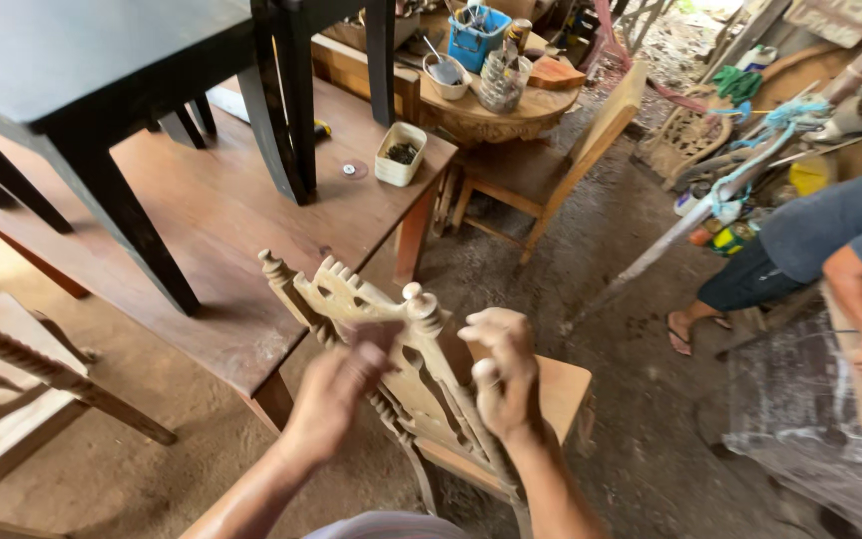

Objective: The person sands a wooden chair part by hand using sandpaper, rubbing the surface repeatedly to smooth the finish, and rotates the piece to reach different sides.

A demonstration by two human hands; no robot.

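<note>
Left hand [336, 391] closed on a dark pad pressed to the carved chair back [381, 329], motion-blurred; right hand [501, 371] loosely curled, grip unclear, just beside the top rail; rail's long axis runs up-left toward the wooden table [202, 220]; left nearer.

Carved chair back [371, 319], centre frame: bare pale wood, unfinished, matt, w/ a small brown sanding sheet [379, 334] pressed on it, prob. paper. Brown table [202, 210], left-centre: wood, dull, scuffed. Black table [72, 60], upper left: painted, smooth, slight sheen. Blue basket [476, 35], top: plastic. Floor [631, 399]: rough, dusty.
</note>
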